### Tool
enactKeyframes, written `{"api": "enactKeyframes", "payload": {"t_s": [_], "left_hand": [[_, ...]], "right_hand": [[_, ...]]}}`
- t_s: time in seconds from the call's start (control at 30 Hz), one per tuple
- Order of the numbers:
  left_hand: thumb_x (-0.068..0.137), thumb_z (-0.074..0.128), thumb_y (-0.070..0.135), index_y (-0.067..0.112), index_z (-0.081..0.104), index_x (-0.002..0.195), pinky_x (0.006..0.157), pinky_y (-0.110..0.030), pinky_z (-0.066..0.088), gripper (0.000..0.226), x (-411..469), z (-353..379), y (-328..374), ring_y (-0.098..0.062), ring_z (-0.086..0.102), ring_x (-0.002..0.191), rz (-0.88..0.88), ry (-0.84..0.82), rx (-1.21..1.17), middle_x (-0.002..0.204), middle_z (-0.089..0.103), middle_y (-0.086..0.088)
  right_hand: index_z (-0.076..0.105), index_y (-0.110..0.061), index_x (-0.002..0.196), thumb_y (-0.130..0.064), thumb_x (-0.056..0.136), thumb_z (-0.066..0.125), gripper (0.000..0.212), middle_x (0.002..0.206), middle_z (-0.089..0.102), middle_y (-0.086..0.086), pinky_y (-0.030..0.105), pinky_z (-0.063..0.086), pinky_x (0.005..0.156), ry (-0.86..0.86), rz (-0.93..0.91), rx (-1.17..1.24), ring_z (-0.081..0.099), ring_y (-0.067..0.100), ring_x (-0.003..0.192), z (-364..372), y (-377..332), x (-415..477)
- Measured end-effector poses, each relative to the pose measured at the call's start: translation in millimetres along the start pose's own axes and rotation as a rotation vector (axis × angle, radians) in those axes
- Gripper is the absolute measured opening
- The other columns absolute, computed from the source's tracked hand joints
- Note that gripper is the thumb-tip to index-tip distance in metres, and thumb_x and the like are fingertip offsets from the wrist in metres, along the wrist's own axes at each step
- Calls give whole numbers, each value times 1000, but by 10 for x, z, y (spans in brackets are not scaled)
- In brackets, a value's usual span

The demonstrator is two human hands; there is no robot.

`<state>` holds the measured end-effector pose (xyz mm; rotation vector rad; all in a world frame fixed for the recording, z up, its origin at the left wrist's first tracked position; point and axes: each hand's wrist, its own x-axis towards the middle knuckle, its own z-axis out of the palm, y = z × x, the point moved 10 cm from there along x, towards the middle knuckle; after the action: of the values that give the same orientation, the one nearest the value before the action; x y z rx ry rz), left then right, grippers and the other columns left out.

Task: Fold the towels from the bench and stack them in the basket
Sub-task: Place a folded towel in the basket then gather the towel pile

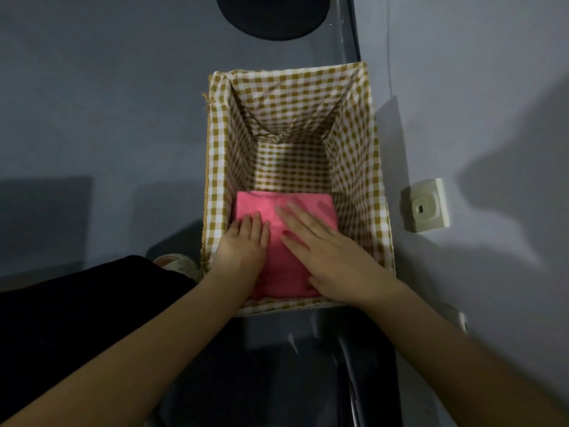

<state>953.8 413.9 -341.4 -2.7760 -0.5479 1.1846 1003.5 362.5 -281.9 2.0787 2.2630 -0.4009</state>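
both hands flat: left hand (243, 241), right hand (332, 257) pressing pink towel (277, 266) | basket (215, 167) near end; towel partly hidden

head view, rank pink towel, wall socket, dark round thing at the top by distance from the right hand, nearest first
1. Pink towel: in the basket's near end, directly under the right hand.
2. Wall socket: on the wall, right of the basket.
3. Dark round thing: beyond the basket's far end.
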Motion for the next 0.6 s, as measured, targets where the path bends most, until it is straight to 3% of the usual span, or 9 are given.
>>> {"api": "enactKeyframes", "payload": {"t_s": [0.07, 0.1, 0.2, 0.33, 0.4, 0.5, 0.6], "left_hand": [[103, 25, 37, -2, -12, 147, 119, -45, 3, 69, -25, 1, 3, -35, 2, 146, -8, -10, 30, 157, -7, -23], [102, 24, 39, -1, -12, 147, 119, -46, 2, 70, -46, 4, 3, -35, 1, 146, -14, -17, 48, 157, -7, -22], [102, 20, 37, 2, -11, 148, 119, -46, -4, 66, -114, 18, 14, -34, -1, 146, -9, -31, 87, 158, -7, -19], [103, 24, 33, 8, -6, 150, 119, -41, 0, 62, -165, 14, -1, -31, 4, 146, 21, -26, 65, 159, -3, -16], [102, 26, 33, 8, -5, 150, 119, -40, 8, 62, -147, 6, -12, -30, 10, 145, 4, -1, 38, 158, 1, -15], [103, 27, 35, 6, -13, 149, 116, -40, 15, 68, -89, 38, -8, -32, 12, 144, -56, 1, 45, 157, -2, -19], [101, 34, 35, 5, -22, 146, 117, -42, 13, 77, -45, 72, -6, -36, 5, 145, -86, -39, 64, 155, -11, -25]], "right_hand": [[52, -3, 134, -5, 63, 66, 73, 154, 25, 14, 31, -1, 118, -15, 15, 9, 13, 22, 144, 14, -4, -26], [47, -5, 139, -2, 68, 64, 73, 156, 23, 11, 29, 3, 115, -62, 14, 49, 9, 18, 145, 70, -14, -28], [23, -10, 150, 4, 87, 47, 69, 161, -4, -1, 20, 0, 114, -224, -52, 179, -14, 3, 140, 243, -89, -10], [14, -18, 152, -3, 91, 51, 73, 161, -2, -4, 18, 5, 114, -380, 40, 279, 2, 9, 147, 475, 67, 16], [4, -23, 153, -19, 85, 68, 93, 161, -5, -3, 24, 8, 116, -432, 177, 389, 2, 14, 147, 572, 288, -18], [-17, -26, 150, -38, 69, 82, 128, 157, -24, -1, 32, 4, 118, -562, 319, 505, -13, 16, 146, 680, 509, -116], [-16, -20, 151, -52, 60, 83, 138, 155, -29, 4, 42, 5, 120, -615, 398, 382, -20, 20, 144, 673, 629, -159]]}}
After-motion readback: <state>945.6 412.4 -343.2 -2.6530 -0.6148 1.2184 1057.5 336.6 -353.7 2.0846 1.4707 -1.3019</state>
